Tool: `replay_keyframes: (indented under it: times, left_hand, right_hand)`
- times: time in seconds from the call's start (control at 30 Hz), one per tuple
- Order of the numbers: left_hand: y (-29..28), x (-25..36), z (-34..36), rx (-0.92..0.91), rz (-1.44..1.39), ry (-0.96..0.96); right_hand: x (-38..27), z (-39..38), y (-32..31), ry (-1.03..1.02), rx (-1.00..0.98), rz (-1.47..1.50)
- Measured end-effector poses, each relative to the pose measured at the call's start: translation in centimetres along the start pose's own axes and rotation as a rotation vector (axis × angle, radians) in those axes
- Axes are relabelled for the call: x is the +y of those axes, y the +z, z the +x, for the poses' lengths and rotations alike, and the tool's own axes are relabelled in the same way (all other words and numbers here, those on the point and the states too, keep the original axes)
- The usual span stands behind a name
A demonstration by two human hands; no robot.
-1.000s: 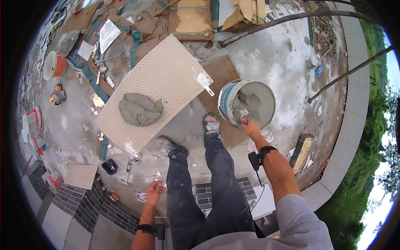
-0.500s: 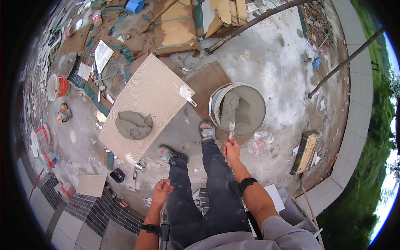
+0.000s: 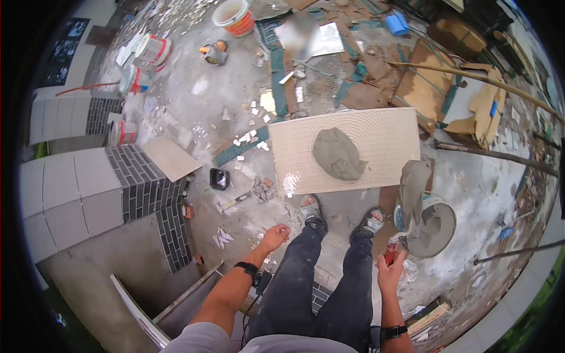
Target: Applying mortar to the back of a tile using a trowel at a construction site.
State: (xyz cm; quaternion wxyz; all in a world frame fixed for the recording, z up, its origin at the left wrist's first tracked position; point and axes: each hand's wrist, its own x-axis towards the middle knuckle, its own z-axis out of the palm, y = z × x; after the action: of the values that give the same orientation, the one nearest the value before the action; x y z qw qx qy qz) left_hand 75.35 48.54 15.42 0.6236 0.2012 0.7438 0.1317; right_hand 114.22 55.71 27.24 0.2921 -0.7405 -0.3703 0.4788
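Note:
My right hand (image 3: 391,272) is closed round the red handle of a trowel (image 3: 391,252). A thick load of grey mortar (image 3: 414,187) covers its blade, hiding most of it. The loaded blade is over the left rim of a bucket (image 3: 454,232) that holds more wet mortar (image 3: 432,235). Beyond my feet lies a large beige tile (image 3: 388,132) with a ridged face, a heap of mortar (image 3: 336,154) on it. My left hand (image 3: 275,236) hangs before my left leg, fingers loosely curled and slightly apart, with nothing in it.
A hammer (image 3: 234,202) and a black tray (image 3: 219,179) lie left of my feet. A low brick-faced wall (image 3: 138,170) carries a tile (image 3: 172,159) on the left. Several buckets stand farther off. Poles (image 3: 494,154) and flattened cardboard (image 3: 424,82) lie at the right.
My view has swung to the left. The trowel has come up out of the bucket with mortar on its blade and moved toward the tile. My left hand stays without anything in it.

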Motion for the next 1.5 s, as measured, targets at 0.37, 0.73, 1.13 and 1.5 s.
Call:
replay_keyframes:
  times: [0.37, 0.73, 1.13, 1.5]
  left_hand:
    - [-3.8, -0.5, 3.9, 0.284, 0.1, 0.232]
    - [-5.9, -4.5, 9.4, 0.382, 0.114, 0.068]
    - [-4.0, -4.8, 18.7, 0.149, -0.326, 0.13]
    - [-2.3, 4.1, 13.2, -0.25, -0.662, -0.078]
  right_hand:
    - [3.1, 2.7, 8.2, -0.548, -0.037, -0.496]
    - [-6.1, 6.5, 11.8, 0.277, -0.224, -0.029]
    - [-7.8, 7.0, 16.9, 0.583, -0.493, 0.391]
    - [-4.1, 7.9, 22.5, 0.586, -0.371, 0.39]
